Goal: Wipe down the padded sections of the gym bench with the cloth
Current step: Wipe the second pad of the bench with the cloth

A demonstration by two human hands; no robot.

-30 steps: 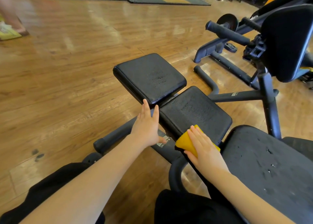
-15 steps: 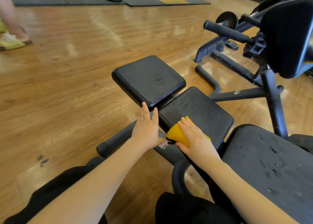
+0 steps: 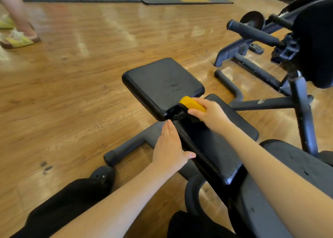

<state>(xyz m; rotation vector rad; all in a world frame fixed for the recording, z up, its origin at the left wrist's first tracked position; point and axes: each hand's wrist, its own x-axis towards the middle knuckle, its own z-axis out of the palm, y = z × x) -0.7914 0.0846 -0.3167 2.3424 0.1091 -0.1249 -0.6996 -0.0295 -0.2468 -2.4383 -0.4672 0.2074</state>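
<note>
The yellow cloth [image 3: 192, 103] is found at the far end of the middle pad [image 3: 212, 138], right at the gap where that pad meets the far pad [image 3: 162, 84], toward 12 o'clock from the wearer. The task is judged to be part-way through: the middle pad shows a darker, glossier band along its left side, which may be dampness from wiping, though this cannot be confirmed. The far pad appears matt and dry, and the near pad [image 3: 297, 165] at 4 o'clock carries visible specks and scuffs, so both are judged outstanding. The right hand [image 3: 210, 115] is laid over the cloth with the fingers bent down around it, grasping it and pressing it against the pad edge. The left hand [image 3: 169, 147] is released, the fingers held straight and together, resting flat along the left edge of the middle pad, with the thumb lying on the pad's top face; nothing is gripped by it, and it is judged to be steadying the surface. Another person's sandalled foot [image 3: 19, 39] is noted on the wooden floor [image 3: 72, 75] at 10 o'clock, well apart from the work.
</note>
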